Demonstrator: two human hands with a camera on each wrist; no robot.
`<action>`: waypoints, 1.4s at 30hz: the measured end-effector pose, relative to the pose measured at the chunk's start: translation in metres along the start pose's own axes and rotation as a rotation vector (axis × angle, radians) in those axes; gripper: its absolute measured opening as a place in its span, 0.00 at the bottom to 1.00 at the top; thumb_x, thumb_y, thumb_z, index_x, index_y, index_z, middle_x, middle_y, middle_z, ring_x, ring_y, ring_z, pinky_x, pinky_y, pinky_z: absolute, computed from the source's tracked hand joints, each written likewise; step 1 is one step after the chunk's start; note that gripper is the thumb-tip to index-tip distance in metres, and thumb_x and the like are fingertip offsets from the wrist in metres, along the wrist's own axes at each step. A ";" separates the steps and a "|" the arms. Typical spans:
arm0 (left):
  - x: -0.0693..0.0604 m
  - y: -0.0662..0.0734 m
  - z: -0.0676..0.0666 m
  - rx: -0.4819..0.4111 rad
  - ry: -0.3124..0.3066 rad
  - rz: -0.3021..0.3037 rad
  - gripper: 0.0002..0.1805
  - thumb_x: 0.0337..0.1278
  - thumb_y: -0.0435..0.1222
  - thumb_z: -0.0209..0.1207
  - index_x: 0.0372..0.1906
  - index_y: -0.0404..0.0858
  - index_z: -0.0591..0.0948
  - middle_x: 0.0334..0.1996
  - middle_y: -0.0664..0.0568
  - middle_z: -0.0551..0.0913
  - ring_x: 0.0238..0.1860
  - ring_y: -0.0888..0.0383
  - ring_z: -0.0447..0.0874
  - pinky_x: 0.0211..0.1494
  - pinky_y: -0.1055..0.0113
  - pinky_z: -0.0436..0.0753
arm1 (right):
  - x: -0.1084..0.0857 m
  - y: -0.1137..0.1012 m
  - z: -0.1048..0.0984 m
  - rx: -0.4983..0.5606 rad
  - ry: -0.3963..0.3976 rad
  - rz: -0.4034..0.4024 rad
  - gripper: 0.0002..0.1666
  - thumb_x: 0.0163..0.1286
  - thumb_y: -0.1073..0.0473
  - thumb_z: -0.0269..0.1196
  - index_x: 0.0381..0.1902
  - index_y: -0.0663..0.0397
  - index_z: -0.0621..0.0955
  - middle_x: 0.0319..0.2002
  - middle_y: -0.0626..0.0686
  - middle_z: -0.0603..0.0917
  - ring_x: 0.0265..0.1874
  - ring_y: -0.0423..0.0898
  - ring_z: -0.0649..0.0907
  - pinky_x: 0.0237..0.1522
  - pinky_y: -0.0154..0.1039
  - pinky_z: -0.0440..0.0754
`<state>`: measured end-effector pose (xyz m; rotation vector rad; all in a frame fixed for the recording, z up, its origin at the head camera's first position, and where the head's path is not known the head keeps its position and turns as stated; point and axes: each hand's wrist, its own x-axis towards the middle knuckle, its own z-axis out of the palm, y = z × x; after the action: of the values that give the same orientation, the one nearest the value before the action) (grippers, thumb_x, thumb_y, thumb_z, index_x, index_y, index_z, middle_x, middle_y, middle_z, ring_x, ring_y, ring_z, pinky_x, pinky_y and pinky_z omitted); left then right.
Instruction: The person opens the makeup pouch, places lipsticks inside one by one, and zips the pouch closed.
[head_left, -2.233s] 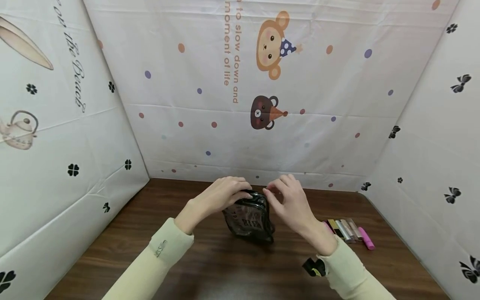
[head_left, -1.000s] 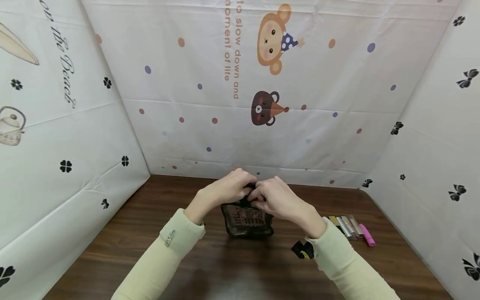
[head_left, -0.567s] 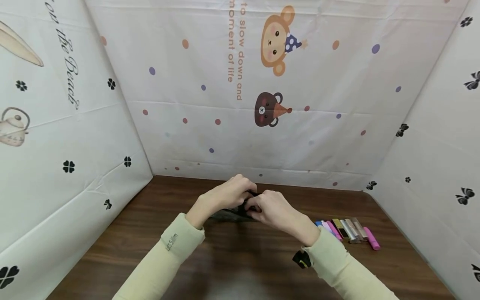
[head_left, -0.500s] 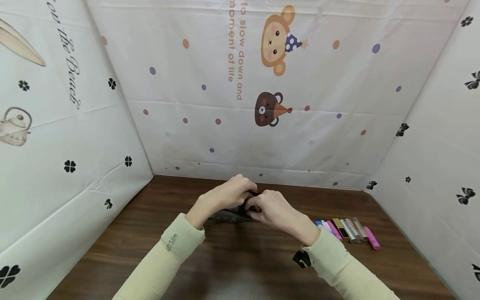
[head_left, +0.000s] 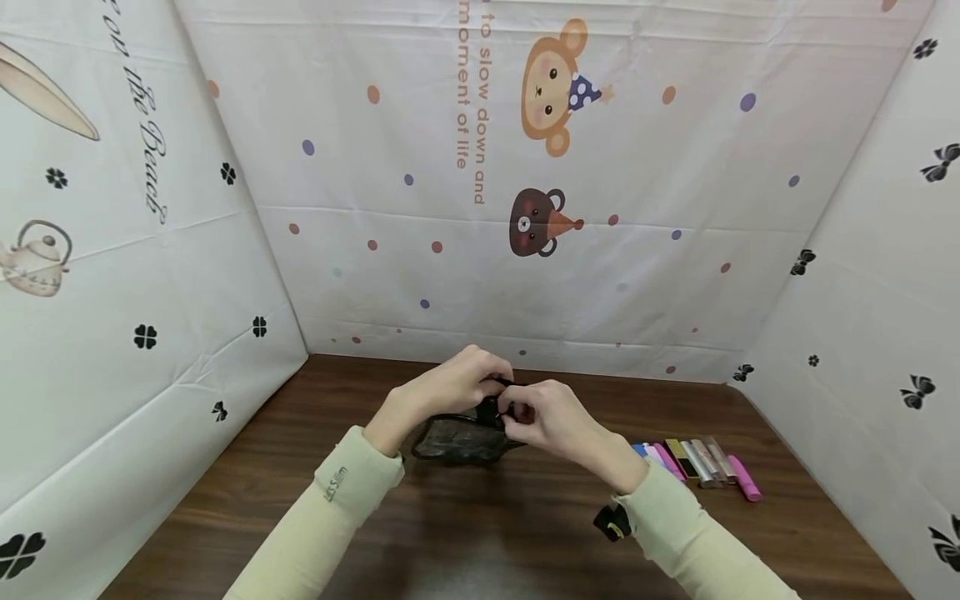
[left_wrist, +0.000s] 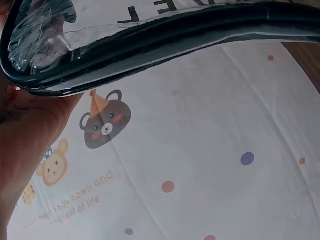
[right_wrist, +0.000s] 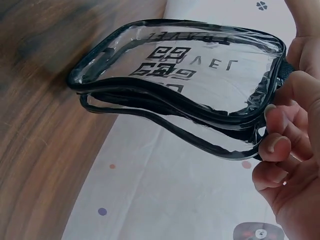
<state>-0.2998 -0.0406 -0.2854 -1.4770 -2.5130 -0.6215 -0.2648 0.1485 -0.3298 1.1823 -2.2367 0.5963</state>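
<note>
A clear pouch with black trim (head_left: pixel 453 440) is held tilted above the brown table. Printed lettering, part of it reading "TRAVEL", shows on its plastic side (right_wrist: pixel 220 64) in the right wrist view. My left hand (head_left: pixel 461 383) grips the black-edged end of the pouch from above. Close beside it, my right hand (head_left: pixel 557 421) pinches the same end, thumb and index fingertip at the trim. In the left wrist view the black piping (left_wrist: pixel 190 40) crosses above, with part of a hand (left_wrist: pixel 37 130) at the left. The zipper pull is too small to make out.
On the right of the table (head_left: pixel 360 533) lies a row of slim tubes and sticks (head_left: pixel 701 461), with a pink tube (head_left: pixel 744 478) at its end. White printed cloth (head_left: pixel 375 283) walls in the back and both sides. A black strap piece (head_left: pixel 611 522) sits at the right cuff.
The pouch stood more upright with its printed front toward me; now it is tipped and extends left of the hands. The right hand has moved in beside the left.
</note>
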 end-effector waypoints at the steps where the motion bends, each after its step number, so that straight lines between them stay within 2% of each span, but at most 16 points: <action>1: 0.000 0.000 0.000 -0.005 -0.001 -0.004 0.11 0.62 0.26 0.55 0.30 0.43 0.83 0.25 0.56 0.82 0.23 0.65 0.68 0.31 0.74 0.70 | -0.001 0.000 0.000 0.009 0.007 0.015 0.08 0.55 0.66 0.65 0.27 0.47 0.80 0.14 0.40 0.71 0.15 0.27 0.64 0.21 0.23 0.64; 6: -0.002 0.000 -0.001 -0.028 -0.006 -0.028 0.08 0.63 0.28 0.57 0.33 0.43 0.83 0.29 0.56 0.84 0.27 0.66 0.75 0.36 0.74 0.76 | -0.003 0.000 -0.001 0.013 0.015 0.076 0.07 0.55 0.66 0.64 0.28 0.47 0.80 0.15 0.39 0.71 0.15 0.27 0.63 0.21 0.24 0.64; 14: -0.002 -0.001 -0.002 -0.056 0.001 -0.036 0.07 0.63 0.29 0.57 0.34 0.43 0.83 0.30 0.55 0.84 0.26 0.66 0.75 0.35 0.74 0.76 | -0.001 -0.007 -0.010 0.079 -0.124 0.150 0.07 0.63 0.65 0.61 0.38 0.54 0.84 0.14 0.40 0.72 0.13 0.27 0.64 0.19 0.26 0.66; 20: 0.001 -0.001 0.002 -0.045 0.017 -0.008 0.07 0.63 0.27 0.57 0.35 0.41 0.83 0.32 0.53 0.86 0.30 0.65 0.78 0.39 0.74 0.78 | 0.001 -0.013 -0.014 0.082 -0.171 0.256 0.02 0.67 0.61 0.62 0.33 0.51 0.82 0.15 0.40 0.74 0.12 0.29 0.66 0.18 0.27 0.66; 26: 0.005 0.001 0.005 -0.045 0.038 -0.002 0.06 0.63 0.28 0.57 0.35 0.39 0.83 0.31 0.52 0.85 0.28 0.64 0.75 0.35 0.73 0.75 | 0.005 -0.020 -0.015 0.059 -0.187 0.394 0.05 0.66 0.60 0.63 0.29 0.52 0.79 0.14 0.41 0.76 0.12 0.31 0.70 0.17 0.28 0.68; 30: 0.006 0.001 0.006 -0.040 0.046 -0.002 0.06 0.61 0.28 0.58 0.34 0.39 0.83 0.31 0.52 0.85 0.29 0.64 0.77 0.37 0.74 0.77 | 0.007 -0.023 -0.013 0.023 -0.191 0.457 0.07 0.65 0.60 0.62 0.27 0.51 0.78 0.15 0.42 0.75 0.13 0.33 0.70 0.18 0.29 0.67; 34: 0.005 0.002 0.006 -0.043 0.051 -0.008 0.05 0.61 0.27 0.58 0.34 0.39 0.83 0.31 0.51 0.86 0.29 0.63 0.79 0.37 0.74 0.78 | 0.007 -0.022 -0.012 0.006 -0.191 0.474 0.09 0.65 0.59 0.63 0.24 0.50 0.79 0.15 0.42 0.74 0.12 0.34 0.69 0.17 0.29 0.66; 38: 0.004 0.003 0.006 -0.044 0.055 -0.021 0.05 0.61 0.28 0.58 0.34 0.38 0.83 0.30 0.50 0.86 0.27 0.63 0.77 0.34 0.75 0.75 | 0.004 -0.019 -0.010 0.045 -0.180 0.444 0.10 0.66 0.59 0.62 0.23 0.50 0.80 0.14 0.42 0.75 0.11 0.33 0.68 0.17 0.28 0.66; 42: 0.004 0.003 0.005 -0.058 0.049 -0.033 0.04 0.63 0.29 0.58 0.35 0.38 0.83 0.31 0.51 0.85 0.26 0.64 0.75 0.33 0.74 0.74 | 0.001 -0.016 -0.007 0.089 -0.136 0.417 0.08 0.66 0.60 0.62 0.25 0.52 0.81 0.13 0.42 0.75 0.11 0.31 0.68 0.18 0.28 0.67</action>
<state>-0.2990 -0.0343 -0.2884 -1.4242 -2.5069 -0.7322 -0.2503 0.1441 -0.3213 0.8169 -2.6212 0.8026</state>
